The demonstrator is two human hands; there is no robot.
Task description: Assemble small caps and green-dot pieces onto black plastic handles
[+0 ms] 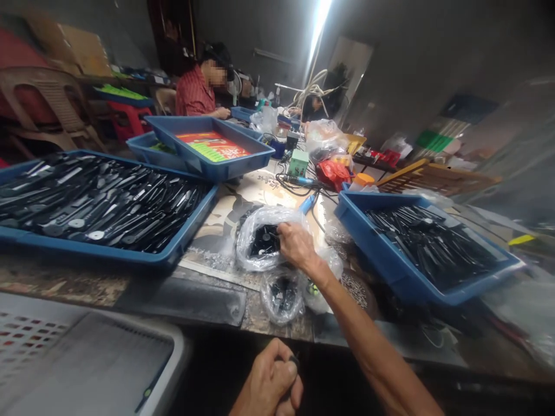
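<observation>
A clear plastic bag (255, 240) lies on the workbench (203, 300), its mouth gaping and black plastic pieces (263, 240) showing inside, only part-filled. The right hand (297, 245) rests on its edge, though whether it grips the film cannot be told. The left hand (269, 381), well apart near the bench's front edge, closes around a small dark piece (295, 361). A second bag (281, 296), just beside, already holds black pieces; a blue tray (87, 252) to the left and another (381, 260) to the right are heaped with more. Farther along, a seated person (197, 92) works.
</observation>
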